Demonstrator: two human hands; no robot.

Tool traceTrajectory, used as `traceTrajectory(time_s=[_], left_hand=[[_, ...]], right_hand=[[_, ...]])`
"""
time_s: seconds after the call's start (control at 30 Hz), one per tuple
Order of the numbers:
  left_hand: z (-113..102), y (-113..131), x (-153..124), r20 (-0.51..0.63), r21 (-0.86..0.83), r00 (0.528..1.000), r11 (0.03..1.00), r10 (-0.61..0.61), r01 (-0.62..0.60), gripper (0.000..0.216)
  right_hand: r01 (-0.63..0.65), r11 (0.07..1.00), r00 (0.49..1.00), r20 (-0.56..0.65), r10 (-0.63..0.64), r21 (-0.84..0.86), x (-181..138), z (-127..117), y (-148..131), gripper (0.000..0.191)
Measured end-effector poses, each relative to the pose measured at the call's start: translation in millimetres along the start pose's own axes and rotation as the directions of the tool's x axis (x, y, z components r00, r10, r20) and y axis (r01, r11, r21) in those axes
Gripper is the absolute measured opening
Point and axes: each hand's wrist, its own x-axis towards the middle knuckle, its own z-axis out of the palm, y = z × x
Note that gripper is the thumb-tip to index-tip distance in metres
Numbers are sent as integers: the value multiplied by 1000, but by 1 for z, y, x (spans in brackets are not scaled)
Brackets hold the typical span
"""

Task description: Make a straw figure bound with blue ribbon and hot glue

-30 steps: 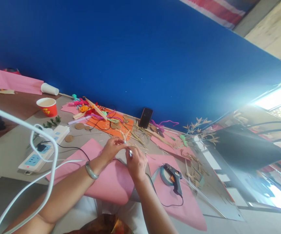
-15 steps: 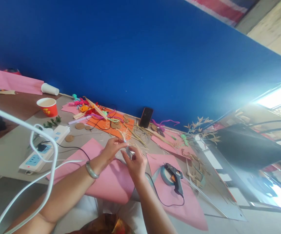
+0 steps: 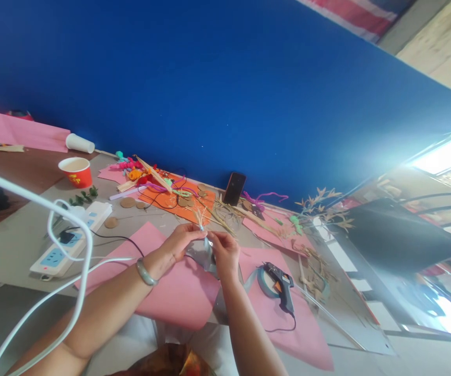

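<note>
My left hand (image 3: 180,241) pinches a small bundle of dried straw (image 3: 201,218) that sticks up from its fingertips. My right hand (image 3: 224,255) is closed right beside it, fingers pinched at the base of the same bundle, where a thin pale blue strand shows. What the right fingers grip is too small to name for sure. Both hands hover over a pink paper sheet (image 3: 170,290) on the grey table. A bracelet sits on my left wrist.
A black glue gun (image 3: 282,284) lies by a tape roll on another pink sheet (image 3: 288,329) to the right. A white power strip (image 3: 71,237) with cables is at left, a red cup (image 3: 75,172) beyond it. Orange paper, pipe cleaners, wooden discs and a phone (image 3: 234,188) lie against the blue wall.
My right hand has risen and come in closer to the left hand's fingertips, and its fingers now pinch at the base of the straw bundle. The left hand has stayed nearly still.
</note>
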Motion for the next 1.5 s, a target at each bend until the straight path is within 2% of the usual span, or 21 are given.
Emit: traceTrajectory(time_s=[0.17, 0.3, 0.4, 0.47, 0.53, 0.67, 0.93, 1.07, 1.17, 1.33, 1.43, 1.5], left_hand=[[-2, -3, 3, 20, 20, 1000, 1000, 11, -12, 28], [-1, -2, 3, -30, 54, 998, 997, 64, -62, 29], [1, 1, 1, -55, 83, 992, 991, 113, -108, 29], [2, 2, 0, -63, 101, 990, 988, 122, -116, 30], [2, 2, 0, -91, 115, 988, 987, 122, -111, 32], [-1, -1, 3, -134, 153, 977, 977, 168, -147, 34], [0, -6, 3, -143, 165, 968, 969, 207, -183, 34], [2, -6, 2, -146, 194, 972, 968, 186, -157, 34], [2, -5, 1, -126, 205, 979, 970, 157, -130, 33], [1, 1, -2, 6, 180, 998, 982, 59, -59, 28], [0, 3, -3, 79, 212, 995, 974, 61, -77, 25], [0, 4, -3, 115, 255, 988, 958, 103, -130, 22]], right_hand=[[-58, 998, 998, 7, 58, 11, -2, 0, -4, 31], [-15, 999, 1000, 21, 16, -35, -1, -3, -2, 41], [63, 994, 990, 133, -50, -93, 0, -7, 1, 43], [96, 990, 970, 232, -71, -98, -1, -10, 3, 33], [115, 990, 956, 279, -86, -88, -2, -12, 6, 27], [149, 982, 963, 241, -118, -117, -4, -10, 8, 20], [176, 969, 981, 114, -157, -176, -8, -1, 8, 15], [147, 970, 988, 80, -133, -195, -8, 2, 9, 14], [77, 987, 993, 95, -64, -139, -7, 0, 8, 15], [-70, 997, 983, 170, 71, -12, -5, -4, 5, 21], [-126, 990, 972, 204, 113, 56, -4, -4, 5, 21], [-151, 984, 964, 233, 125, 98, -4, -4, 5, 22]])
